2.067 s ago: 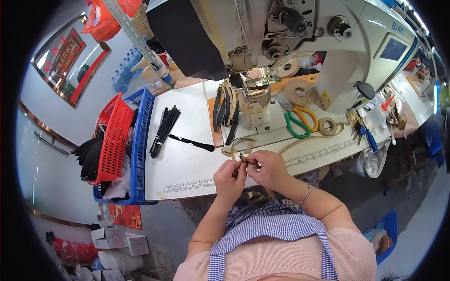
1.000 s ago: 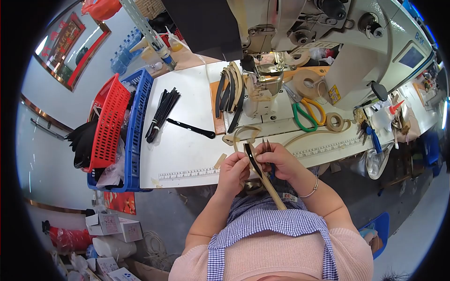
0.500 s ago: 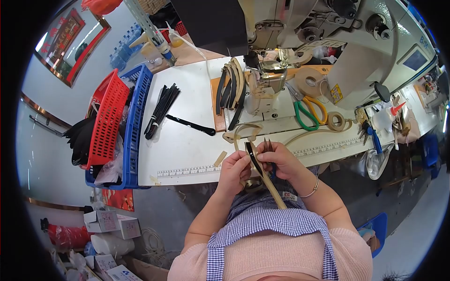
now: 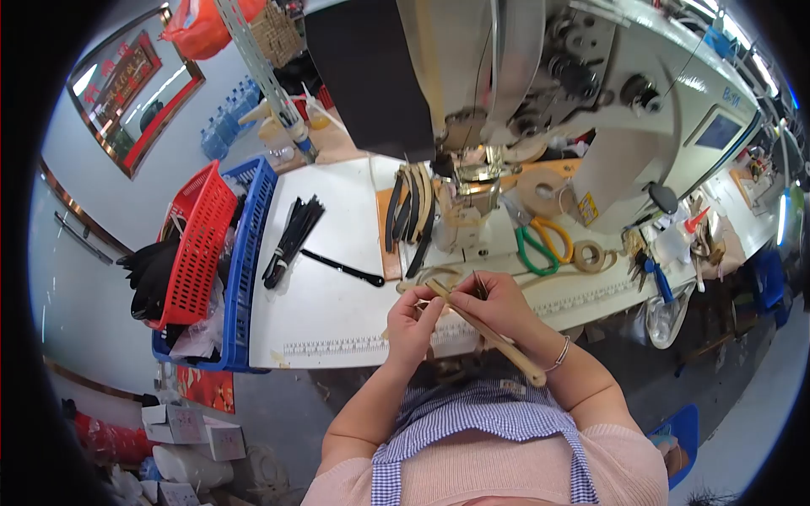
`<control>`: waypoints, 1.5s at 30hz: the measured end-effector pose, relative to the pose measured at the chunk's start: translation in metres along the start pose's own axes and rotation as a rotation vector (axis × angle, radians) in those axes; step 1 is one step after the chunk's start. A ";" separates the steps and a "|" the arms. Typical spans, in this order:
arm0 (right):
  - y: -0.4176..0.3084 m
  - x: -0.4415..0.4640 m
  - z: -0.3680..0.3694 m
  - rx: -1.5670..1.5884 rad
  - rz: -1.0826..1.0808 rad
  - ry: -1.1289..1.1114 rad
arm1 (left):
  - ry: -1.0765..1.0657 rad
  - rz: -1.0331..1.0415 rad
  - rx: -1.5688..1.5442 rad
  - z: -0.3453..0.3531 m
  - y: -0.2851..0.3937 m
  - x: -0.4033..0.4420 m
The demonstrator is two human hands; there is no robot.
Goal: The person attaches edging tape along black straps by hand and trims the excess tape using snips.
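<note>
A narrow tan strip (image 4: 510, 350) runs from between my fingers down toward my right wrist. My left hand (image 4: 411, 325) pinches its upper end with thumb and fingers. My right hand (image 4: 494, 304) closes on the same strip close beside the left one, and the dark pointed tip of a small tool (image 4: 481, 285) sticks up from it. Both hands are over the front edge of the white table (image 4: 329, 312). Just beyond them lies a loop of tan tape (image 4: 439, 276), and several black and tan strips (image 4: 409, 211) rest by the sewing machine (image 4: 460, 228).
Black strips (image 4: 293, 240) lie bundled on the left, beside a single black strip (image 4: 342, 268). Red (image 4: 201, 244) and blue (image 4: 245, 278) baskets stand at the left edge. Scissors (image 4: 537, 244), tape rolls (image 4: 588, 256) and a white bottle (image 4: 675, 240) are on the right.
The strip has been turned so its tan side shows instead of the black one, and its lower end now lies nearer my right wrist. The head view has shifted.
</note>
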State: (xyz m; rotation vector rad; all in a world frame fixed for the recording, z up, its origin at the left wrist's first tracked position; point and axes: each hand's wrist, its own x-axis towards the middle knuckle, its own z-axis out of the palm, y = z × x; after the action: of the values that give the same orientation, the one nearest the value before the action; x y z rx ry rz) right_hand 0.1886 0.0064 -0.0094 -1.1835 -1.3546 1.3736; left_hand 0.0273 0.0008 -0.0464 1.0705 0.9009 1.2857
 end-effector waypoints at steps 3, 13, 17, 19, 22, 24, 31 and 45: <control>-0.006 0.012 -0.007 -0.074 -0.044 0.022 | -0.013 0.015 0.044 0.004 0.024 0.025; -0.050 0.046 -0.022 0.393 -0.094 -0.025 | -0.050 -0.206 -0.200 0.035 0.083 0.096; -0.052 0.053 -0.019 0.691 0.006 0.023 | -0.083 -0.317 -0.237 0.040 0.092 0.108; -0.054 0.054 -0.016 0.771 0.029 0.050 | -0.095 -0.327 -0.228 0.040 0.093 0.114; -0.058 0.052 -0.011 0.808 0.020 0.083 | -0.111 -0.301 -0.155 0.039 0.093 0.121; -0.051 0.055 -0.009 0.826 0.001 0.090 | -0.115 -0.247 -0.090 0.041 0.094 0.121; -0.036 0.057 -0.009 0.683 -0.173 0.108 | -0.102 -0.097 0.044 0.041 0.094 0.118; -0.040 0.050 -0.009 0.506 -0.204 0.215 | -0.075 -0.007 -0.065 0.038 0.069 0.119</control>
State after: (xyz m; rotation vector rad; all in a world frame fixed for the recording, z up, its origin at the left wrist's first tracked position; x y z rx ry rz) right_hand 0.1856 0.0593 0.0280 -0.8010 -0.8771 1.2965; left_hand 0.0550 0.1132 0.0365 1.0569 0.8004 1.2530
